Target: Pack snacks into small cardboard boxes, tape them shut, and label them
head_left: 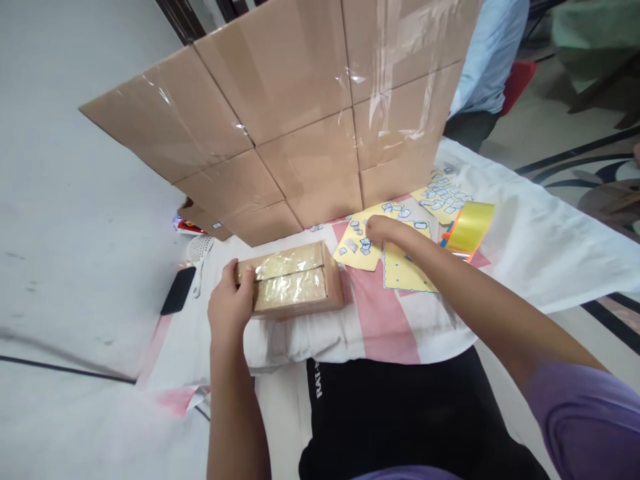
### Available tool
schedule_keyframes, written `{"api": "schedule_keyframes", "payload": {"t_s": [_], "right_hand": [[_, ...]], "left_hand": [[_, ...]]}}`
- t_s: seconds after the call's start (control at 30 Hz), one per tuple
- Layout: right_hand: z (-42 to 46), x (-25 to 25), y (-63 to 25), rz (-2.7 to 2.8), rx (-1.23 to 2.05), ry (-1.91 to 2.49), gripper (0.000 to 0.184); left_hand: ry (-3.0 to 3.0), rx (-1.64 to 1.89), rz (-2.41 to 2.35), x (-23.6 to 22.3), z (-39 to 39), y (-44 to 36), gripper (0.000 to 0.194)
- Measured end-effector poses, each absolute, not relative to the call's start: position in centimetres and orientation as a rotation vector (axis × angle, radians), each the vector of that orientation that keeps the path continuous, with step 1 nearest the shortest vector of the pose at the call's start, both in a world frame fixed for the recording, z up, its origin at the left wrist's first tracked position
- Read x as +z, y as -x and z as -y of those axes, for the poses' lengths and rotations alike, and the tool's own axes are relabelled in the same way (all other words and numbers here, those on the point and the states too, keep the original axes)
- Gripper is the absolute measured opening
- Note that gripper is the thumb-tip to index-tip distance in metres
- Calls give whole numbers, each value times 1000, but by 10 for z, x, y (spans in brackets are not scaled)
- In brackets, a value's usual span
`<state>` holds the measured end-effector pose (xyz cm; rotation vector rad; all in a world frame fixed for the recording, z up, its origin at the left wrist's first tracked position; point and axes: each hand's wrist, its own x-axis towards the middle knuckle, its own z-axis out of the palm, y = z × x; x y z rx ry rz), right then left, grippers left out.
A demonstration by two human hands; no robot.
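Note:
A small cardboard box (290, 280), its top sealed with shiny clear tape, lies on the cloth-covered table in front of me. My left hand (233, 293) is closed around its left end, thumb on the top face and fingers on the far side. Farther right, my right hand (384, 230) is bent downward over a yellow sheet (367, 263) scattered with small blue-edged paper pieces. Its fingers are hidden behind the back of the hand, so any hold is out of sight. A second yellow sheet (407, 270) with a blue wavy edge lies under my right wrist.
A tall taped cardboard panel (305, 160) stands across the table's far side. At the right are a yellow tape roll (470, 230) and another yellow sheet with pieces (443, 197). A black phone (179, 291) lies at the left. A person in light blue (493, 60) sits behind the panel.

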<state>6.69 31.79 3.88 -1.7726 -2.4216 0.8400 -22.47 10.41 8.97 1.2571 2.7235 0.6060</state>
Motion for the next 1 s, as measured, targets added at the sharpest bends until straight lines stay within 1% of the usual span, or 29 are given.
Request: {"api": "schedule_keyframes", "payload": {"t_s": [0.17, 0.23, 0.3, 0.37, 0.4, 0.47, 0.53, 0.67, 1.0], "right_hand": [[-313, 39, -84, 2373, 760, 1721, 28], [-304, 38, -92, 2336, 820, 1618, 32], [-287, 34, -95, 2229, 1078, 1351, 27], [-262, 25, -89, 1976, 1389, 1025, 19], [-248, 20, -83, 1818, 1505, 901, 18], [-221, 7, -69, 1544, 1635, 778, 23], [-200, -3, -55, 1376, 1721, 725, 29], [-187, -15, -36, 1291, 1814, 721, 34], [-181, -26, -22, 1156, 1840, 718, 28]], "left_hand": [[-1260, 610, -2725, 89, -103, 228, 62], [-1265, 620, -2721, 88, -104, 230, 61], [-1277, 628, -2711, 87, -105, 231, 60], [-1290, 632, -2704, 87, -106, 231, 60], [-1295, 632, -2703, 87, -107, 231, 60], [-1302, 630, -2704, 87, -107, 231, 60], [-1308, 627, -2706, 87, -108, 231, 60], [-1304, 621, -2716, 88, -109, 230, 59], [-1297, 632, -2724, 88, -110, 227, 60]]}}
